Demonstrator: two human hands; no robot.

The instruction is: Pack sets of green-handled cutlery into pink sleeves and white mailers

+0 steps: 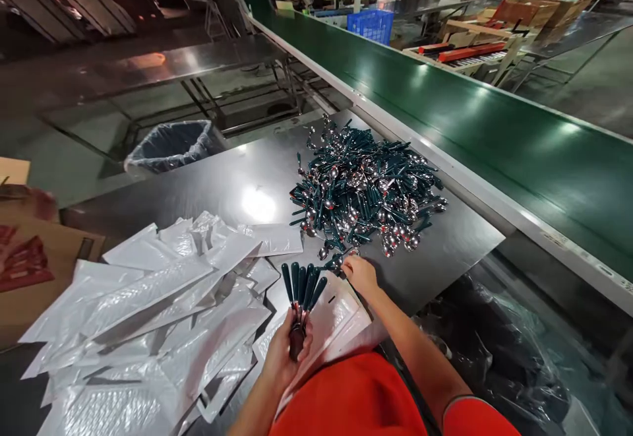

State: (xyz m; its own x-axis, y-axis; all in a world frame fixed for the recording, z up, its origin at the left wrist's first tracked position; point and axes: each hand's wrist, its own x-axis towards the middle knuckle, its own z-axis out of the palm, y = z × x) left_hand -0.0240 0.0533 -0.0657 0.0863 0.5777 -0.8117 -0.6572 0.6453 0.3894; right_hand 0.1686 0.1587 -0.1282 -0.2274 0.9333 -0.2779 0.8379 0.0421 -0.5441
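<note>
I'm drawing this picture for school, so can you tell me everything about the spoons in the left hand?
The bunch of spoons has glossy dark-green handles, perhaps plastic, fanned out and pointing away from the person. Their shiny silver necks, which look like metal, come together at the left hand. The hand grips the bowl end, and a rounded bowl shows there. White packets lie close by. Overlap makes an exact count hard.

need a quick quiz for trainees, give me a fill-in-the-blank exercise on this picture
1. The left hand holds a bunch of metal spoons with dark green ____.
2. The blue plastic crate stands on the ____ side of the long green conveyor belt.
3. The short cloth sleeve at lower right is ____.

Missing words: handles; far; red.
</note>
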